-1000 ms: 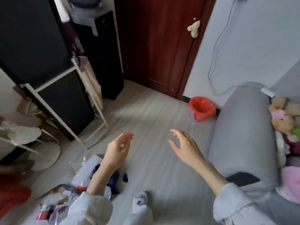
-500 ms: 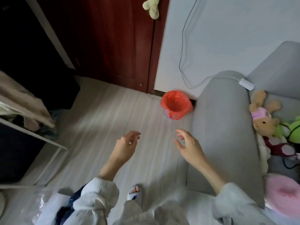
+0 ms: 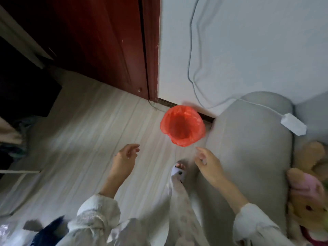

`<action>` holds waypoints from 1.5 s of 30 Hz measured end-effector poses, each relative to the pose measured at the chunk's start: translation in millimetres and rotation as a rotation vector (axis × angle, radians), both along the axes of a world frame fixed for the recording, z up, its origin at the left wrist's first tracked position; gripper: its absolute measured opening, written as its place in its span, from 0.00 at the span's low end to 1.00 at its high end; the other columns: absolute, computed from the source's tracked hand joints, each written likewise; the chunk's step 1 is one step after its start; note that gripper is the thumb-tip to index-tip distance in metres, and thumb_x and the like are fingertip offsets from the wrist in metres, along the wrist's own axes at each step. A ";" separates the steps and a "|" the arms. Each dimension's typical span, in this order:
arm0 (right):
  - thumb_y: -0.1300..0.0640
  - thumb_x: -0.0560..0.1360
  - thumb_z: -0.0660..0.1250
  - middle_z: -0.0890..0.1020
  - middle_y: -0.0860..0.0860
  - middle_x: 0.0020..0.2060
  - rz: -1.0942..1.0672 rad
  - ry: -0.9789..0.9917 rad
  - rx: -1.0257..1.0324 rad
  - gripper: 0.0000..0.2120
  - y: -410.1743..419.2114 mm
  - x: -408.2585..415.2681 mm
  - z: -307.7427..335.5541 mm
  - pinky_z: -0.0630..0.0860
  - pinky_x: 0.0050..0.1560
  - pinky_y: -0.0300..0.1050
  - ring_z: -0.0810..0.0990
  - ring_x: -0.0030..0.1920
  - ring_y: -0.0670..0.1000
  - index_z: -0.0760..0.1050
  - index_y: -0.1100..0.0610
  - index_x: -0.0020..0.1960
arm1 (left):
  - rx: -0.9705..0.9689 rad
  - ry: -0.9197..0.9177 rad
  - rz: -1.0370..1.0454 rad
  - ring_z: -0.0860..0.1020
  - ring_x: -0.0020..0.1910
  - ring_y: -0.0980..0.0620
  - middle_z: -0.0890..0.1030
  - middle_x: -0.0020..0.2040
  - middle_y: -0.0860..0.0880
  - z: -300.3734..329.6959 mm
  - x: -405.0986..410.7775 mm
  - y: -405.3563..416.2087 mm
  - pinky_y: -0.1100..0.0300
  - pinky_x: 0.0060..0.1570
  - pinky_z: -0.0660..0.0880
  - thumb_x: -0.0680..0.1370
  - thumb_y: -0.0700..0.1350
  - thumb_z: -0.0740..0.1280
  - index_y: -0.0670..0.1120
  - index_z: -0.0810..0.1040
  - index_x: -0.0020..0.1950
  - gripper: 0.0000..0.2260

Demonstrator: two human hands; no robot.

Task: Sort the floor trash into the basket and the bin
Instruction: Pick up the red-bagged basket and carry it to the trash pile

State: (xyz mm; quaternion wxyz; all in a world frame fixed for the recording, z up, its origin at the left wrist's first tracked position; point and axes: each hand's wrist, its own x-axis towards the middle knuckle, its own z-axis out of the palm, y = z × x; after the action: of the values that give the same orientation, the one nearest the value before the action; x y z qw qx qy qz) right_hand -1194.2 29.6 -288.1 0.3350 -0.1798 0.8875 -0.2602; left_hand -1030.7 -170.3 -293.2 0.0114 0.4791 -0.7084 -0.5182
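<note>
A small bin lined with a red plastic bag (image 3: pixel 182 126) stands on the pale floor against the wall, beside the sofa arm. It looks empty inside. My left hand (image 3: pixel 125 160) hovers below and left of the bin, fingers loosely curled, holding nothing. My right hand (image 3: pixel 209 164) reaches out just below the bin's right side, fingers apart and empty. At the bottom left corner lie a dark blue item (image 3: pixel 48 231) and clear plastic wrapping (image 3: pixel 7 231) on the floor. No basket is in view.
A grey sofa arm (image 3: pixel 248 148) fills the right, with a white charger (image 3: pixel 293 126) on it and plush toys (image 3: pixel 308 183) beyond. A dark red door (image 3: pixel 106 41) stands behind the bin. A dark cabinet and a rack (image 3: pixel 21 89) are at left. My slippered foot (image 3: pixel 179 172) is between my hands.
The view has moved forward and to the right, so the red bin is now much nearer, just beyond my hands. The floor trash pile has slid out to the bottom left. Both hands stay empty.
</note>
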 end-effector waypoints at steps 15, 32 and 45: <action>0.64 0.79 0.57 0.74 0.54 0.57 -0.414 -0.462 0.114 0.16 -50.2 -245.2 -294.8 0.72 0.58 0.48 0.73 0.56 0.52 0.69 0.61 0.66 | 0.070 -0.223 -0.297 0.66 0.69 0.48 0.69 0.70 0.44 -270.0 -266.4 -32.7 0.65 0.63 0.57 0.79 0.36 0.57 0.44 0.65 0.71 0.20; 0.61 0.75 0.54 0.79 0.53 0.55 -0.619 -0.410 0.213 0.19 -62.6 -282.2 -448.7 0.75 0.59 0.53 0.79 0.53 0.54 0.71 0.53 0.64 | 0.446 -0.361 0.098 0.72 0.46 0.47 0.74 0.47 0.46 -438.6 -314.6 -87.3 0.51 0.48 0.72 0.55 0.40 0.57 0.46 0.69 0.44 0.18; 0.56 0.79 0.56 0.80 0.50 0.49 -0.753 -0.492 0.124 0.14 -56.2 -273.9 -433.3 0.75 0.59 0.52 0.79 0.45 0.47 0.73 0.54 0.61 | 0.702 -0.137 0.475 0.71 0.43 0.52 0.72 0.40 0.52 -435.8 -292.2 -86.1 0.56 0.45 0.69 0.76 0.39 0.56 0.48 0.76 0.44 0.09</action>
State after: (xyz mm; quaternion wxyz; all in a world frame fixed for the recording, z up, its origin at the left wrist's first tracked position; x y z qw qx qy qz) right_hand -1468.1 -26.6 -721.3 0.4280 0.2430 0.7992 -0.3451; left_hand -1322.9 -256.3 -729.0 -0.0806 0.6370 -0.3584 -0.6777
